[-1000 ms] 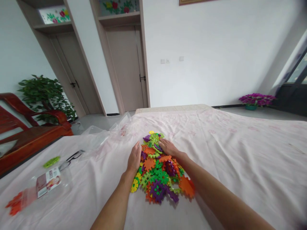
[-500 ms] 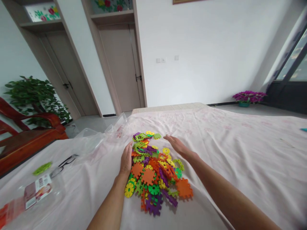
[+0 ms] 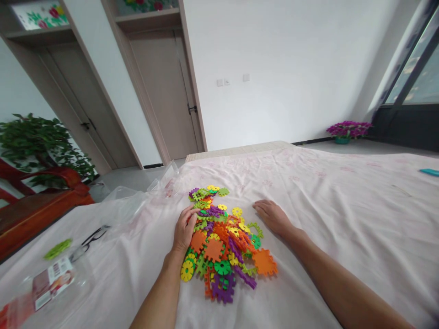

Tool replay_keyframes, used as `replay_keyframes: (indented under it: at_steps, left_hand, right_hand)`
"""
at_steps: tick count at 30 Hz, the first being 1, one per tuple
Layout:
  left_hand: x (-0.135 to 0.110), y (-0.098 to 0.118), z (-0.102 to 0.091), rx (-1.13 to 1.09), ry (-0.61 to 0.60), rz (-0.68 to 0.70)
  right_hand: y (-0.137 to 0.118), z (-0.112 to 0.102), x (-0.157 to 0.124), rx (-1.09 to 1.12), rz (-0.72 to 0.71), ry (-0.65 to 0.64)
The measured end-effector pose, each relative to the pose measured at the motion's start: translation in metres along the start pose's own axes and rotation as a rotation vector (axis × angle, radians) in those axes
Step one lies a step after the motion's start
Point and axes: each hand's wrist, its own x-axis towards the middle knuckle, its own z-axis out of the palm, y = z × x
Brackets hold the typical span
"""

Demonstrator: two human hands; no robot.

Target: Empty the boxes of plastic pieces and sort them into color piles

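A heap of interlocking plastic building pieces, mostly toothed squares and notched discs in orange, purple, green and yellow, lies on the pale pink sheet [image 3: 308, 192]. My left hand [image 3: 185, 228] rests against the heap's left side, fingers bent loosely over its edge and a little apart. Close by it are an orange toothed square [image 3: 213, 250] and a yellow notched disc [image 3: 187, 271]. On the other side, my right hand [image 3: 273, 217] lies palm down on the sheet, fingers stretched out with nothing in them. It is apart from the pieces; a larger orange square [image 3: 265, 262] sits nearer me.
At left are a clear plastic bag with a label [image 3: 53, 282], black-framed glasses [image 3: 91, 238] and a lone green piece [image 3: 58, 249]. Crumpled clear plastic [image 3: 126, 203] lies beyond them. A wooden armchair [image 3: 65, 183] stands past the left edge. Something blue [image 3: 429, 172] is at far right.
My right hand has moved right, away from the heap, and turned palm down onto the sheet. My left hand has gone from upright beside the heap to bent over its edge.
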Motion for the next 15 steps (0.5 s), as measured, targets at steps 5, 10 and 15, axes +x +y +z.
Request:
replay_keyframes:
  at_steps: [5,10,15]
  left_hand:
    - [0.0008,-0.0010,0.0008,0.003,0.000,-0.002]
    - [0.0010,0.0015,0.0010,-0.001,0.003,-0.011]
    - [0.0002,0.0011,0.0009,-0.009,0.002,-0.016]
  right_hand:
    - [0.0003,-0.0019,0.0008,-0.019,0.007,-0.006]
    - [-0.0012,-0.0029,-0.0001,-0.021,-0.010,-0.014]
    - [-0.0020,-0.0029,-0.0004,-0.010,-0.015,-0.010]
